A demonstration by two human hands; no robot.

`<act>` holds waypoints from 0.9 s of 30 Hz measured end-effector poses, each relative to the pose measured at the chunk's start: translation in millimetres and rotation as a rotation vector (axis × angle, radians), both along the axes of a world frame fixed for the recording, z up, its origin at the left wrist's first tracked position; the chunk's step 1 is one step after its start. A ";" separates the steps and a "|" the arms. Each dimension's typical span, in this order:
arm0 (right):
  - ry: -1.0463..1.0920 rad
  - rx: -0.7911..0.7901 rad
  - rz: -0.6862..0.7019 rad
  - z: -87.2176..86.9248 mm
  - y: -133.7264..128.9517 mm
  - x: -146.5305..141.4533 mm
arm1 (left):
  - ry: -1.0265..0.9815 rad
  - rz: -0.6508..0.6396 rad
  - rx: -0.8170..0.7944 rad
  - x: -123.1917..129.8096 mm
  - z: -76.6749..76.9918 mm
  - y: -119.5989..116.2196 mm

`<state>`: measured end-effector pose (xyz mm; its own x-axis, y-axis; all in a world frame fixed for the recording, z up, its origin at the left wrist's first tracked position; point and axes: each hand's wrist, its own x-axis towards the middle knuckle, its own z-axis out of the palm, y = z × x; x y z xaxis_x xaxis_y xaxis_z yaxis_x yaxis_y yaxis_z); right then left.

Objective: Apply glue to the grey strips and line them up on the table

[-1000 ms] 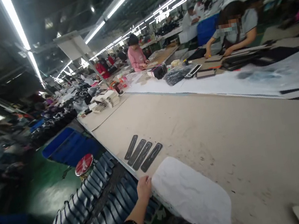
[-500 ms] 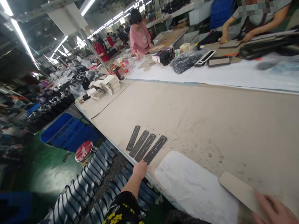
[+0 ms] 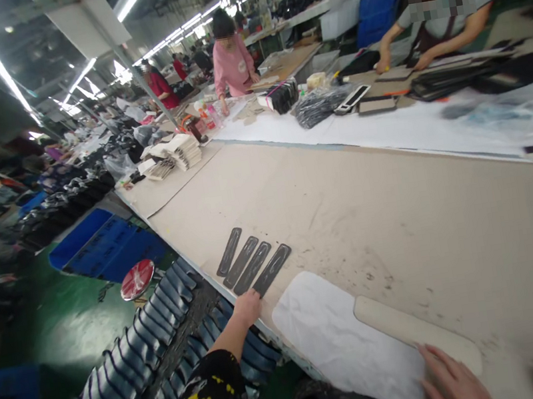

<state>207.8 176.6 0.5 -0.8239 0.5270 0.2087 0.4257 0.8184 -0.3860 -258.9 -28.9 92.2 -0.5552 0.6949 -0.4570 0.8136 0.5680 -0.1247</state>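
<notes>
My left hand point(image 3: 248, 307) is closed at the near end of a dark grey strip with rounded corners point(image 3: 272, 270), the rightmost in a fanned row. Beside it on the beige tabletop lie more such strips point(image 3: 251, 267), with shiny marks on their faces. My right hand point(image 3: 454, 379) has its fingers stretched out at the lower right, by the edge of a white sheet point(image 3: 332, 330). Just beyond those fingers a long cream strip point(image 3: 419, 330) lies partly along the sheet's edge. Its long side is close to my fingertips; whether they touch it I cannot tell.
Dark curved pieces point(image 3: 120, 364) lie in rows below the table edge at left. A red stool point(image 3: 138, 278) and blue bins point(image 3: 106, 245) stand on the green floor. Stacked pale pieces point(image 3: 182, 151) sit at the far table end. Two people work across the table.
My right hand has shifted left and off the cream strip, which now lies more in view and farther onto the white sheet. My left hand stays at the dark strip. The view has shifted slightly.
</notes>
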 end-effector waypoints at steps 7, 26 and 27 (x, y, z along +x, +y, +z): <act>0.171 -0.414 -0.295 35.6 2.0 -7.9 | -0.061 -0.203 0.240 27.7 62.2 31.8; 0.458 -1.213 -0.575 84.6 24.6 -23.6 | -0.838 -0.645 0.232 158.6 155.1 140.1; 0.438 -1.183 -0.589 83.2 23.1 -19.3 | -0.831 -0.624 0.245 158.6 149.2 141.8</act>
